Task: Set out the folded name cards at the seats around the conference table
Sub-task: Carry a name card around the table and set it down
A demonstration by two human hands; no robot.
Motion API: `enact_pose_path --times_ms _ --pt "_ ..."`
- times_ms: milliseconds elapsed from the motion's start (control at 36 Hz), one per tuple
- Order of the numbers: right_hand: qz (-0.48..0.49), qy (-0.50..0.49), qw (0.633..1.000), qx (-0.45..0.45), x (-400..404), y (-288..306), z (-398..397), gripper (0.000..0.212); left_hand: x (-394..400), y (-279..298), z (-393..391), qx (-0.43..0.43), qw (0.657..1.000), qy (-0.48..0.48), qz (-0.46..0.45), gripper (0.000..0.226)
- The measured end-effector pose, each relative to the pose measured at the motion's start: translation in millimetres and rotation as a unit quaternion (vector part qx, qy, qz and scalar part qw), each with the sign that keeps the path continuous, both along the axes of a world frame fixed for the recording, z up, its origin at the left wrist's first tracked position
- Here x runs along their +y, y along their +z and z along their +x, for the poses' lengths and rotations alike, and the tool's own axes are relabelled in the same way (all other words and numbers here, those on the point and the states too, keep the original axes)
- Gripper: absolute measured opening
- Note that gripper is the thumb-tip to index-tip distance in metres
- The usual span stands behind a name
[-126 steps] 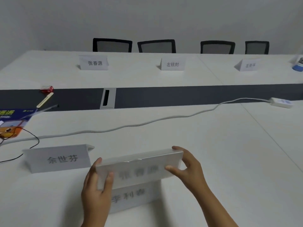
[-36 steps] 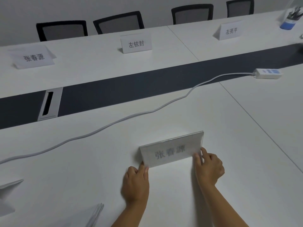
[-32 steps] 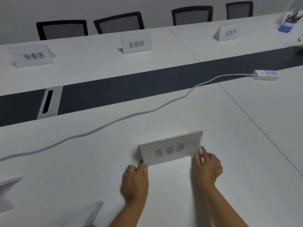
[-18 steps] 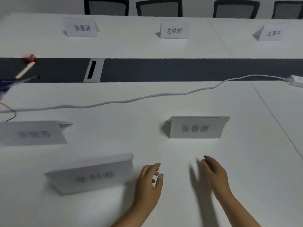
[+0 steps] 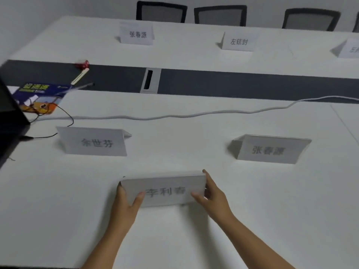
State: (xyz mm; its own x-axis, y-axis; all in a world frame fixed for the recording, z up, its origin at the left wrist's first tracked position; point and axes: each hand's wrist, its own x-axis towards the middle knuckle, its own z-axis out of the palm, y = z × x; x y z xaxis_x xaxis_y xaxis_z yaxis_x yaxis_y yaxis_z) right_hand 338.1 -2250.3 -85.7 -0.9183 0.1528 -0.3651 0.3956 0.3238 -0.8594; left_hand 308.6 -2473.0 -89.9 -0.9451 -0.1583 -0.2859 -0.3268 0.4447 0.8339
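Observation:
A white folded name card (image 5: 165, 191) sits near the front of the white conference table (image 5: 194, 239), gripped at both ends. My left hand (image 5: 126, 202) holds its left end and my right hand (image 5: 211, 195) holds its right end. Two more tent cards stand on my side: one at the left (image 5: 93, 141) and one at the right (image 5: 269, 150). Across the dark centre strip, three cards stand at the far seats: left (image 5: 138, 34), middle (image 5: 239, 41), and one cut off at the right edge (image 5: 349, 48).
A white power cable (image 5: 184, 114) snakes across the table. At the left lie a dark laptop (image 5: 9, 115), a colourful booklet (image 5: 40, 96), a thin black wire (image 5: 66, 117), a pen and a red clip (image 5: 82, 64). Black chairs (image 5: 220, 15) line the far side.
Both hands left the right-hand card standing, moved left and took hold of the loose card lying nearer me. The view swung left.

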Motion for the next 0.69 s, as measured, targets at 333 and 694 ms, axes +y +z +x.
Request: enact_pose_path --times_ms 333,694 --pt "-0.009 -0.132 0.991 -0.019 -14 33 24 0.065 9 15 15 0.026 0.998 -0.037 -0.047 0.045" --pt "-0.057 -0.277 0.951 0.128 -45 84 196 0.056 13 71 114 0.101 0.976 -0.134 0.140 0.030"
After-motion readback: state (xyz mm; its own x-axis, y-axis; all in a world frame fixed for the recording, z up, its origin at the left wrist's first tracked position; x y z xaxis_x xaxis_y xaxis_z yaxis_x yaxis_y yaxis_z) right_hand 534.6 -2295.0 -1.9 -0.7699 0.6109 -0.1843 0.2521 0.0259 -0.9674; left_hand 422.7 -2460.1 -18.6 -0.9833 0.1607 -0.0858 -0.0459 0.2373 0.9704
